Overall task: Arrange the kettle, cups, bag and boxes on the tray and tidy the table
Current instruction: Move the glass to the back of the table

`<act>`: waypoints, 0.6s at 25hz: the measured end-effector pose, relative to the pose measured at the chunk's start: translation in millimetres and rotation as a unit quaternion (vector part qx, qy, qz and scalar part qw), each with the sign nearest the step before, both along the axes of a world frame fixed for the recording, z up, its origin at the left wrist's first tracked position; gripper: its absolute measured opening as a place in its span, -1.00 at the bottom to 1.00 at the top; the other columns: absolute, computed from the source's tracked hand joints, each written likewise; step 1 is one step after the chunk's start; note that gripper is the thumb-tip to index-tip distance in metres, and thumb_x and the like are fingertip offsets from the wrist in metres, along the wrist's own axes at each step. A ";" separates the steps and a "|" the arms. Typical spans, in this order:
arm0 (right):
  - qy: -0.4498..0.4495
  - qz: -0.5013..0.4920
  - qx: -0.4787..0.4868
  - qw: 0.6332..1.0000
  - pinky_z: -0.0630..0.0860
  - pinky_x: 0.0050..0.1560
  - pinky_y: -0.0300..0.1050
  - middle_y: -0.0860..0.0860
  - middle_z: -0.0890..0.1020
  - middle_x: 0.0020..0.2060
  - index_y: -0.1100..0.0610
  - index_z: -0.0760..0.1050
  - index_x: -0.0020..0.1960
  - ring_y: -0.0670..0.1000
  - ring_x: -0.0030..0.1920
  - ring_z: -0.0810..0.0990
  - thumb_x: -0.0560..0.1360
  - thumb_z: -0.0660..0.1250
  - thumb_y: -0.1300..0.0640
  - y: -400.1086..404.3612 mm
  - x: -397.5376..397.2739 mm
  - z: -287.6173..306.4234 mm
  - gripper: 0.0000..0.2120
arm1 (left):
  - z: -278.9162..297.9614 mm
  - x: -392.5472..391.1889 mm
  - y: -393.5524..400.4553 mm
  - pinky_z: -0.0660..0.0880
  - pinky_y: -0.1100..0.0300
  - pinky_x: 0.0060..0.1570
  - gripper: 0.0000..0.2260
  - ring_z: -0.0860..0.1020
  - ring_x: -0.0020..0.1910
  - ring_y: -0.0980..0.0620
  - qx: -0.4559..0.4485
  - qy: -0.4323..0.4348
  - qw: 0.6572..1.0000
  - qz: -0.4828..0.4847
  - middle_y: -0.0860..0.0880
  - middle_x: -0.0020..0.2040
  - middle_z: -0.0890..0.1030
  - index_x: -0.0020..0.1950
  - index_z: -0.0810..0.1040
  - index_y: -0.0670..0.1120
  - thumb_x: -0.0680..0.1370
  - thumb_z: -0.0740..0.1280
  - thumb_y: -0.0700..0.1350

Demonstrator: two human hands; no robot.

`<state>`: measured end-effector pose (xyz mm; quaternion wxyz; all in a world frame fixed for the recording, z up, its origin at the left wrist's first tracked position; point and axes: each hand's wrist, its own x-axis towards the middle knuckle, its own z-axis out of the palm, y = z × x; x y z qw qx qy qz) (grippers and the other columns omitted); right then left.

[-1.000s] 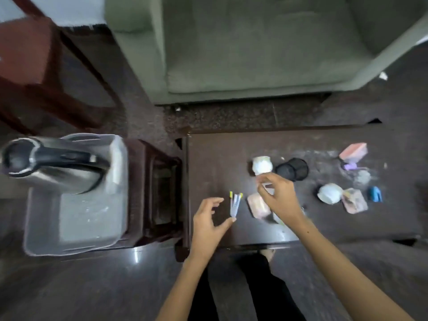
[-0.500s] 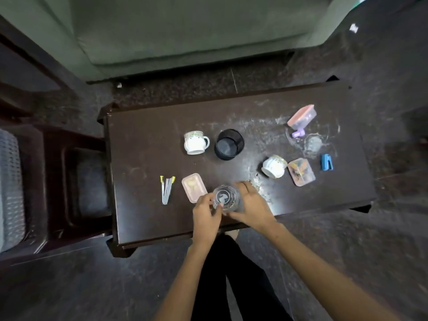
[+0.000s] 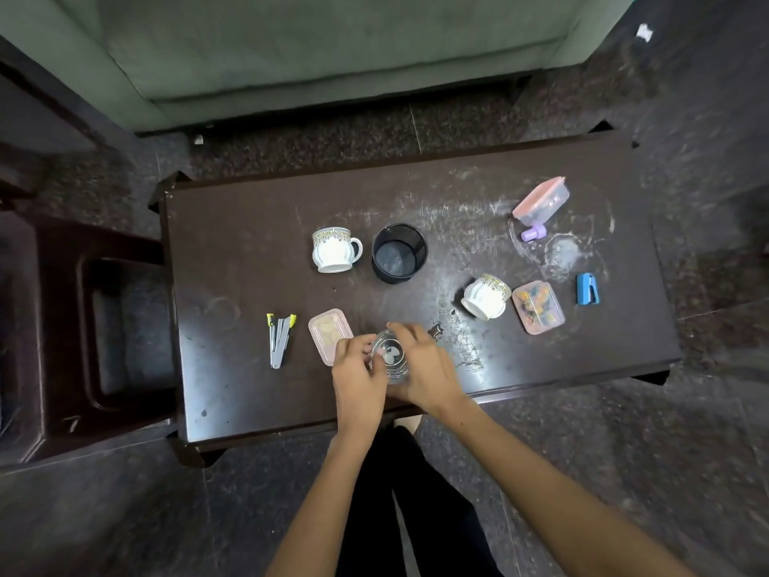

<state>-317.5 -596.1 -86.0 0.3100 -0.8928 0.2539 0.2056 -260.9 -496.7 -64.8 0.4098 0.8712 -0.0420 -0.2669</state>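
Both hands close around a small clear glass jar (image 3: 390,355) near the front edge of the dark table (image 3: 233,251); my left hand (image 3: 358,378) grips its left side, my right hand (image 3: 428,372) its right. A white patterned cup (image 3: 333,249) stands upright at mid-table beside a black mesh holder (image 3: 398,254). A second white cup (image 3: 486,295) lies tilted to the right. A pink box (image 3: 326,333) sits partly under my left hand, another pink box (image 3: 538,306) with coloured contents lies right, and a pink-lidded box (image 3: 541,200) stands far right. Kettle and tray are out of view.
A stapler remover with yellow tips (image 3: 279,339) lies left of the pink box. A blue stapler (image 3: 586,289) and a purple cap (image 3: 533,233) sit at the right end. A dark stool (image 3: 83,318) stands left of the table, a green sofa (image 3: 333,47) behind it.
The view swung right, so the kettle and tray left the frame. Both hands moved from the stapler remover and box to the glass jar and closed on it.
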 end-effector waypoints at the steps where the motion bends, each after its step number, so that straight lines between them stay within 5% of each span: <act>1: -0.007 -0.016 -0.009 1.000 0.58 -0.03 0.05 0.05 0.44 0.25 -0.01 0.23 0.41 0.13 0.13 0.55 0.22 0.47 -0.06 -4.9 -0.1 4.7 -0.18 | 2.6 1.2 -2.3 0.46 0.39 -0.14 -0.82 0.52 -0.25 0.20 -0.010 -0.006 1.000 -0.004 -0.09 -0.01 0.52 0.08 0.59 -0.16 0.52 0.30 -0.30; 5: -0.029 -0.065 -0.040 0.997 0.55 -0.15 -0.05 0.04 0.50 0.16 0.01 0.28 0.36 0.15 -0.01 0.61 0.09 0.47 -0.09 -37.9 -2.6 32.5 -0.12 | 11.7 7.9 -16.0 0.42 0.52 -0.20 -0.84 0.52 -0.20 0.35 -0.058 -0.017 0.998 -0.011 -0.05 -0.06 0.54 0.06 0.60 -0.15 0.51 0.33 -0.30; 15: -0.060 -0.122 -0.106 0.985 0.52 -0.09 -0.06 0.06 0.51 0.17 0.03 0.30 0.35 0.15 0.03 0.57 0.10 0.52 -0.08 -155.9 38.3 66.7 -0.13 | 20.3 23.9 -87.5 0.39 0.54 -0.19 -0.87 0.54 -0.21 0.21 -0.092 -0.011 0.995 -0.028 -0.03 -0.10 0.58 0.03 0.61 -0.11 0.52 0.35 -0.27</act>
